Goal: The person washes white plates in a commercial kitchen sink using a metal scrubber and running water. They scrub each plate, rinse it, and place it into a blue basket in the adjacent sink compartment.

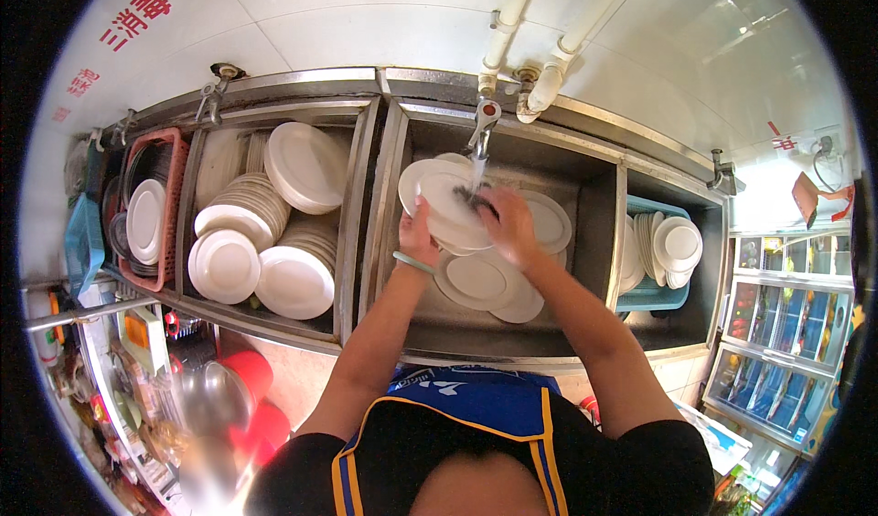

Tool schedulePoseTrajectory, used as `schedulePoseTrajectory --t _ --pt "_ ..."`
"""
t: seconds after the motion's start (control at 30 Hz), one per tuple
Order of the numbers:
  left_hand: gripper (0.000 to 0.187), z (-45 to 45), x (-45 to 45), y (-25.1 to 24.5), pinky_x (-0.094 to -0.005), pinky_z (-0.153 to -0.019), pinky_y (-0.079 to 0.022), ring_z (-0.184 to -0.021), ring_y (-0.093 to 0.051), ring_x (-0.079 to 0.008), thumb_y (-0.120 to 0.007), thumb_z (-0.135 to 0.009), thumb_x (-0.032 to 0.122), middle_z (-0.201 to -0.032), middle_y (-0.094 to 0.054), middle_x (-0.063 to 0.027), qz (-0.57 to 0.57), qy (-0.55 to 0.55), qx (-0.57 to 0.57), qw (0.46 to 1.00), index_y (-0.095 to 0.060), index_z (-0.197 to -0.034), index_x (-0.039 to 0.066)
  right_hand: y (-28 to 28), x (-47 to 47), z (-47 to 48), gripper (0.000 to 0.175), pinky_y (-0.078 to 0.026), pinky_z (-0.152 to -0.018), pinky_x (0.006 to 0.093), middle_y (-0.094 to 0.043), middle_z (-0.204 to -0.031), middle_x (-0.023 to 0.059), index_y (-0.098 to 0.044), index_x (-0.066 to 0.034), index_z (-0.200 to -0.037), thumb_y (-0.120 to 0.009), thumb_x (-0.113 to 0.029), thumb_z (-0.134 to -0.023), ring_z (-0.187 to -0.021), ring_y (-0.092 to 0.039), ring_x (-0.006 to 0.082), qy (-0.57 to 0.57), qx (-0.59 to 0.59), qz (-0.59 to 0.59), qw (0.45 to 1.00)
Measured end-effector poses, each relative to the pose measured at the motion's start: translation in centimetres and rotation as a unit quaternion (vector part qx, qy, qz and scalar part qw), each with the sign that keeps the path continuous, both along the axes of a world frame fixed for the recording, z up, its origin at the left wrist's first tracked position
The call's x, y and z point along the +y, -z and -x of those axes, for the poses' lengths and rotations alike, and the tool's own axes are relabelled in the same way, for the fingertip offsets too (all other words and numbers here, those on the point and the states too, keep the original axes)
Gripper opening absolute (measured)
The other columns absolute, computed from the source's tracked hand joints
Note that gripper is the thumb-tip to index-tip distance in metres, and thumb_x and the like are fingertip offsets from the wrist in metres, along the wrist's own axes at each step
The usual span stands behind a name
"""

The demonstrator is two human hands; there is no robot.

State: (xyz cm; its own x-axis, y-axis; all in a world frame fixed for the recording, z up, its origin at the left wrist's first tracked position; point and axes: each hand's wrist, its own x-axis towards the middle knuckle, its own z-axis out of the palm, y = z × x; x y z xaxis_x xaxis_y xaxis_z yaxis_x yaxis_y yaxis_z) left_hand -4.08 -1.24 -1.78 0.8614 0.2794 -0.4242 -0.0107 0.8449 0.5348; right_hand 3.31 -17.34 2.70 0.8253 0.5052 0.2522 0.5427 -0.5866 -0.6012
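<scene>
My left hand (417,231) grips the near-left rim of a white oval plate (439,190), tilted beneath a running tap (485,122). On the plate's face, my right hand (509,221) presses a dark scrubber (473,199), partly covered by the fingers. Water from the spout falls beside the scrubber. Another white plate shows behind the held one; whether it is also gripped cannot be told. More white plates (477,279) lie overlapping on the floor of the steel sink basin (590,269), below both hands. One round plate (545,221) is partly hidden behind my right hand.
The left basin holds several stacks of white plates (233,204). Farther left sits a red plastic basket (175,207) with dishes. A blue basket (655,296) with plates and bowls stands in the right basin. Steel dividers (621,242) separate the basins. Pipes (507,29) run down the wall.
</scene>
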Motion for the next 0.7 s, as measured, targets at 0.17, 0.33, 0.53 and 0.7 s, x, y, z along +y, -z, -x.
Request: schedulePoseTrajectory --t 0.17,0.33,0.53,0.7 --pt "0.039 -0.6 -0.5 1.1 -0.0362 -0.088 -0.054 -0.108 -0.062 -0.0220 -0.055 -0.099 0.026 -0.122 -0.061 -0.0091 -0.160 0.140 0.005 0.977 -0.050 -0.132 0.005 0.7 0.2 1.3 0.025 -0.044 -0.098 0.0434 -0.066 -0.110 0.0178 -0.067 -0.0058 -0.110 -0.064 -0.013 -0.086 -0.110 -0.059 0.0379 0.154 0.062 -0.098 0.981" --pt "0.037 -1.1 -1.4 0.6 -0.0372 -0.089 -0.054 -0.109 -0.062 -0.0222 -0.053 -0.100 0.025 -0.123 -0.061 -0.0090 -0.037 0.086 -0.008 0.996 -0.051 -0.131 0.006 0.7 2.3 2.1 0.029 -0.048 -0.095 0.0389 -0.068 -0.112 0.0140 -0.066 -0.0041 -0.111 -0.067 -0.011 -0.084 -0.108 -0.062 0.0330 0.029 -0.043 -0.116 0.992" --pt "0.043 -0.7 0.2 -0.6 -0.0376 -0.091 -0.053 -0.109 -0.061 -0.0226 -0.059 -0.098 0.029 -0.124 -0.060 -0.0105 -0.094 0.077 -0.039 0.992 -0.051 -0.132 0.003 0.5 -2.7 2.5 0.032 -0.048 -0.093 0.0433 -0.068 -0.111 0.0149 -0.065 -0.0021 -0.110 -0.069 -0.008 -0.080 -0.104 -0.063 0.0347 0.067 -0.050 -0.044 0.996" --pt "0.042 -1.2 -1.3 0.6 -0.0365 -0.092 -0.052 -0.110 -0.060 -0.0202 -0.060 -0.098 0.028 -0.124 -0.060 -0.0087 -0.114 0.166 0.024 0.979 -0.051 -0.132 0.005 0.5 1.6 0.5 0.031 -0.049 -0.089 0.0420 -0.068 -0.109 0.0147 -0.067 -0.0043 -0.109 -0.069 -0.007 -0.078 -0.099 -0.063 0.0329 0.087 -0.057 -0.103 0.989"
